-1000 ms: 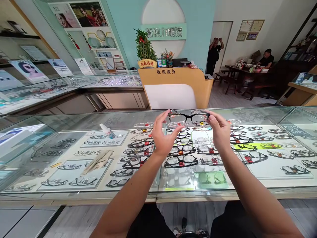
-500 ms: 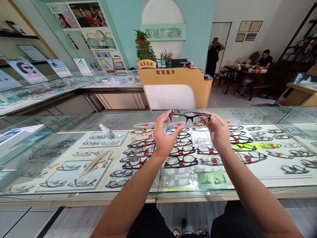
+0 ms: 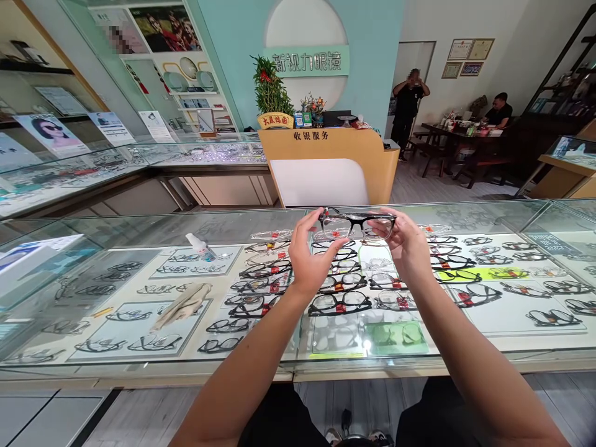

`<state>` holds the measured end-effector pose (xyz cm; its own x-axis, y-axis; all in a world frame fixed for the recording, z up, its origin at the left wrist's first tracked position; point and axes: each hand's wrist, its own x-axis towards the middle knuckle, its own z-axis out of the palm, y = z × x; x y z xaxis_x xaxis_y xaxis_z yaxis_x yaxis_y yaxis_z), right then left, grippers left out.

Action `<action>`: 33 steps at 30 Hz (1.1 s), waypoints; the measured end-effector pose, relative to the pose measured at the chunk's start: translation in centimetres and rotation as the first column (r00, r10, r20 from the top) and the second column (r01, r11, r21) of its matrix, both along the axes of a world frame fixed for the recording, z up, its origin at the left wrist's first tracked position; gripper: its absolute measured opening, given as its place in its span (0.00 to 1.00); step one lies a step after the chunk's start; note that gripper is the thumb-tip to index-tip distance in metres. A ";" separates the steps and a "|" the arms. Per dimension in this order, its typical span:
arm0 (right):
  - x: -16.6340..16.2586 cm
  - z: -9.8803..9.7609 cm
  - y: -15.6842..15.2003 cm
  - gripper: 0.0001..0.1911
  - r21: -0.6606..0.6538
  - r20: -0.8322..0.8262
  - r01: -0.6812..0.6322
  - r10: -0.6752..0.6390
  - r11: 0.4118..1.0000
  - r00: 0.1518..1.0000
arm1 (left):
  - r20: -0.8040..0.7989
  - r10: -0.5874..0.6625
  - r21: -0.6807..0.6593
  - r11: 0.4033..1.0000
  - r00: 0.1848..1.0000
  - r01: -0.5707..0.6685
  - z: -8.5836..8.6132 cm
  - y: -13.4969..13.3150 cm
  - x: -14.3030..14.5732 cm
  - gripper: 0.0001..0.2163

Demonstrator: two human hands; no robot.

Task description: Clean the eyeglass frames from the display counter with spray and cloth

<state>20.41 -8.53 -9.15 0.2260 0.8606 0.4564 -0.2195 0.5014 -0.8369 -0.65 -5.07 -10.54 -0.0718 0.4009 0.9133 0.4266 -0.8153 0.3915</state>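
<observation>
A pair of black-topped, clear-bottomed eyeglasses (image 3: 357, 222) is held up over the glass display counter (image 3: 205, 367). My left hand (image 3: 311, 251) grips its left end, fingers behind the frame and thumb stretched out below the lens. At the other end, my right hand (image 3: 407, 243) has its fingers closed round the side of the eyeglasses; part of them shows through the right lens. Beneath the hands, rows of eyeglasses (image 3: 341, 303) with red tags lie inside the counter.
On the counter's left side lie a beige cloth (image 3: 182, 305) and a small spray bottle (image 3: 201, 247). Behind the counter stands a wooden cashier desk (image 3: 382, 167) with a plant (image 3: 271, 87). One person (image 3: 408, 108) stands by the doorway; another (image 3: 499, 112) sits at a table.
My right hand's thumb and fingers have shifted slightly on the frame's right side. The eyeglasses stay in nearly the same place. The standing person has moved a little to the right.
</observation>
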 end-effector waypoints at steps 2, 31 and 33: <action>0.0 0.0 0.0 0.20 0.001 0.032 -0.007 0.007 1.000 0.999 | 0.000 0.002 -0.002 1.000 1.000 -0.002 -0.1 0.0 0.1 0.32; 0.9 0.3 -0.3 0.20 0.077 0.255 0.072 -0.089 0.994 0.963 | -0.058 0.005 -0.125 0.992 0.998 -0.012 -0.3 -0.1 0.2 0.34; 1.2 0.5 -0.6 0.18 0.174 0.428 0.126 -0.190 0.977 0.884 | -0.127 0.007 -0.100 0.995 0.992 -0.020 -0.3 -0.2 0.2 0.35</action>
